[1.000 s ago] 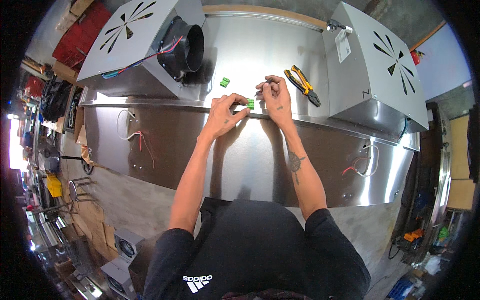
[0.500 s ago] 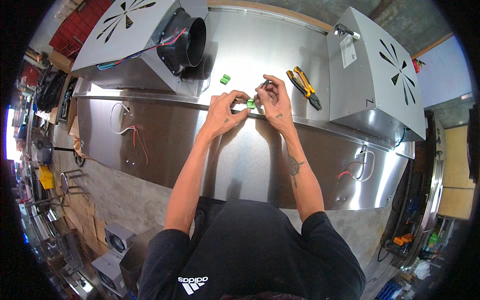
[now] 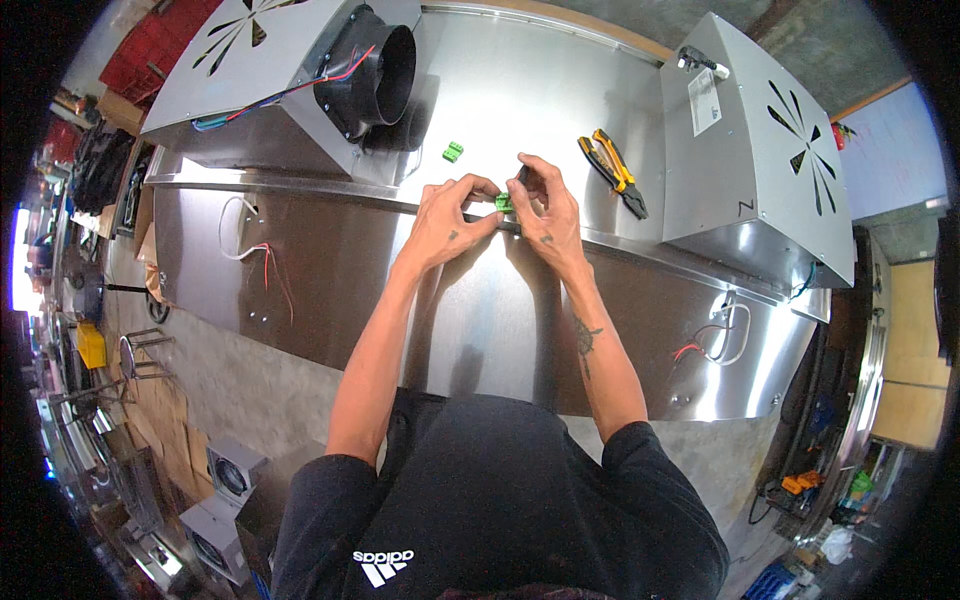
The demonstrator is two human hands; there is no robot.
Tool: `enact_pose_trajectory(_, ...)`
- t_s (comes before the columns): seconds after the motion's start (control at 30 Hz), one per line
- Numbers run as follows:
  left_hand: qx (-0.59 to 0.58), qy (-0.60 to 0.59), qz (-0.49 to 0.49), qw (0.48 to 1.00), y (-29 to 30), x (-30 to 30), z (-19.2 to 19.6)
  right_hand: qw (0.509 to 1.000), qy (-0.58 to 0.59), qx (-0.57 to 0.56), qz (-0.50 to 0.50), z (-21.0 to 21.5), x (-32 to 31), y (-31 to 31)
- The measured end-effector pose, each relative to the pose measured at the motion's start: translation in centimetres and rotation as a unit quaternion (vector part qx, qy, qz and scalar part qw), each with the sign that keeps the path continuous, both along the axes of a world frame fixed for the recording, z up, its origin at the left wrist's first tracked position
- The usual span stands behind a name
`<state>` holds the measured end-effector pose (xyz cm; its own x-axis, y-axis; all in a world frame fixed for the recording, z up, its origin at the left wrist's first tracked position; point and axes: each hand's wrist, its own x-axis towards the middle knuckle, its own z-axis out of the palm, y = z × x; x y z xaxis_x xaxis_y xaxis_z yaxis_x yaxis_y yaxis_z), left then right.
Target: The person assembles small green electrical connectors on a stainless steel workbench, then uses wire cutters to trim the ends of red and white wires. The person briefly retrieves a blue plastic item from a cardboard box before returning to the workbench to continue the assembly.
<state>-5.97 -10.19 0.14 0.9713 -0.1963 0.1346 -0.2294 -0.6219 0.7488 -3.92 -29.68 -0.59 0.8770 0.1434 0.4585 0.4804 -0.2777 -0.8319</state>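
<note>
Much of the block (image 3: 503, 202), a small green thing, was covered by fingertips, so its finer detail could not be made out. The dark piece (image 3: 523, 174) showed only as a small patch between the right thumb and fingers; its kind and length could not be told. The left box (image 3: 240, 92) was cut off by the top edge, and its black collar (image 3: 378, 97) hid a bit of the bench (image 3: 530, 75) behind it.

The left hand (image 3: 455, 218) was narrow, thumb and forefinger pinching the block from its left side, with the other fingers bent behind. The right hand (image 3: 546, 208) was narrow too, closed on the dark piece with the fingers curled. Its thumb was right at the block's other side; whether it touched could not be told.

The block lay between the two hands, at the near edge of the bench. A second block (image 3: 453, 151), also green, rested beyond the left hand, apart from both hands. The pliers (image 3: 624, 185), with yellow and black handles, lay to the right of the right hand, their handles spread and their dark nose toward the person. Farther right stood the right box (image 3: 755, 170), with a plug (image 3: 690, 58) by its top left corner.
</note>
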Motion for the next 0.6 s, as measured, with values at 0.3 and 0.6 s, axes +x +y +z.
enact_pose_trajectory(0.3,-0.010,-0.021,-0.004,1.000,0.05,-0.10,-0.13,0.994,-0.096,-0.056,0.005,0.28,-0.23,0.65)
enact_pose_trajectory(0.6,-0.008,-0.015,-0.005,1.000,0.19,-0.11,-0.02,0.994,-0.090,-0.060,-0.010,0.22,-0.30,0.84)
